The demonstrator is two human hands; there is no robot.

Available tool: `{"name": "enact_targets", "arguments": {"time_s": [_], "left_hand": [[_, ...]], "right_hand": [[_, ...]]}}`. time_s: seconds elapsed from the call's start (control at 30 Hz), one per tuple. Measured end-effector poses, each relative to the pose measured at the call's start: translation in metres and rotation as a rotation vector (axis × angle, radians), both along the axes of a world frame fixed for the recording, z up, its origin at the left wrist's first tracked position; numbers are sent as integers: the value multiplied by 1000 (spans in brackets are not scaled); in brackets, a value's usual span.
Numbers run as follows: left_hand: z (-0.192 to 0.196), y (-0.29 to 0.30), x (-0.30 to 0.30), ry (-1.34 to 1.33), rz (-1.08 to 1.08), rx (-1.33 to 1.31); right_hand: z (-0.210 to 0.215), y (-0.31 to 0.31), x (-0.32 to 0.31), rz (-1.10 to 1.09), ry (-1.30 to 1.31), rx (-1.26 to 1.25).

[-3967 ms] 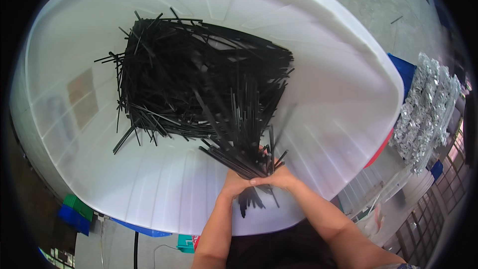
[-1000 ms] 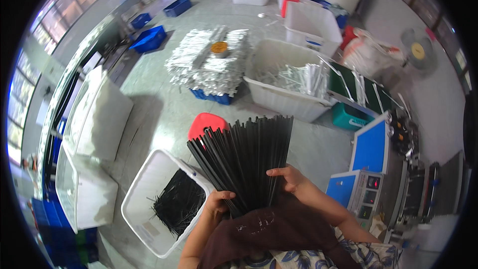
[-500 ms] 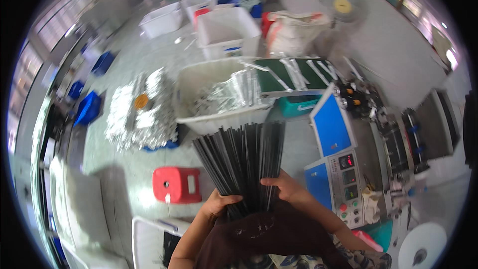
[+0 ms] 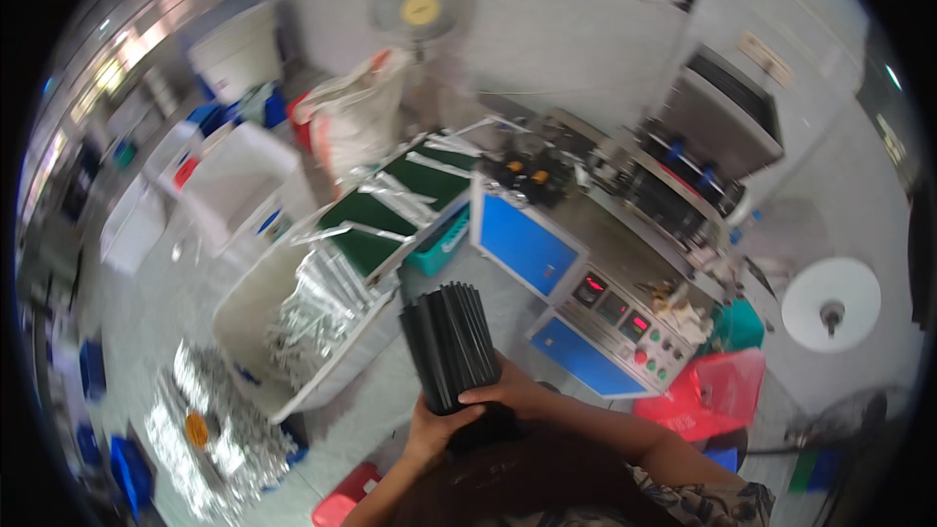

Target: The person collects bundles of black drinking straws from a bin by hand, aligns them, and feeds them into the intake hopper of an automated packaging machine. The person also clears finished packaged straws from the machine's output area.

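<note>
A thick bundle of long black strips stands upright before me, tilted slightly, its upper ends fairly even. My left hand wraps the bundle's lower left side, thumb across the front. On the lower right side my right hand grips it, thumb also in front. The lower ends of the strips are hidden against a dark brown cloth over my lap. Beyond the bundle is a large white bin holding silvery wrapped strips.
A green conveyor belt carries silvery strips beside a machine with blue doors and a control panel. A red bag lies at right. Silvery packs are piled at left, near a red stool. A fan stands behind.
My view has swung right toward the machine. The spread strips are now gathered into a narrower, tighter bundle, and my hands have come closer together around it.
</note>
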State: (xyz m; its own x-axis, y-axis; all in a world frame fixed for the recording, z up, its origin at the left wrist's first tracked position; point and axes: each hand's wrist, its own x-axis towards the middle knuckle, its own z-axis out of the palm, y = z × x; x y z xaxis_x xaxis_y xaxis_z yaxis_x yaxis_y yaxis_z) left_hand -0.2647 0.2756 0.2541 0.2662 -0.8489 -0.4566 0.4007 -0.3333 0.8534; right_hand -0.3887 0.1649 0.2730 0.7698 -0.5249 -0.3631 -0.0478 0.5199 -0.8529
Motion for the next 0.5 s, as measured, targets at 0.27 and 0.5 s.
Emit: {"name": "enact_targets", "arguments": {"time_s": [0.27, 0.5], "left_hand": [[15, -107, -39, -109, -271, -23], [107, -271, -117, 139, -300, -134]], "right_hand": [[6, -73, -48, -213, 4, -10], [101, -242, -117, -51, -77, -404]]}}
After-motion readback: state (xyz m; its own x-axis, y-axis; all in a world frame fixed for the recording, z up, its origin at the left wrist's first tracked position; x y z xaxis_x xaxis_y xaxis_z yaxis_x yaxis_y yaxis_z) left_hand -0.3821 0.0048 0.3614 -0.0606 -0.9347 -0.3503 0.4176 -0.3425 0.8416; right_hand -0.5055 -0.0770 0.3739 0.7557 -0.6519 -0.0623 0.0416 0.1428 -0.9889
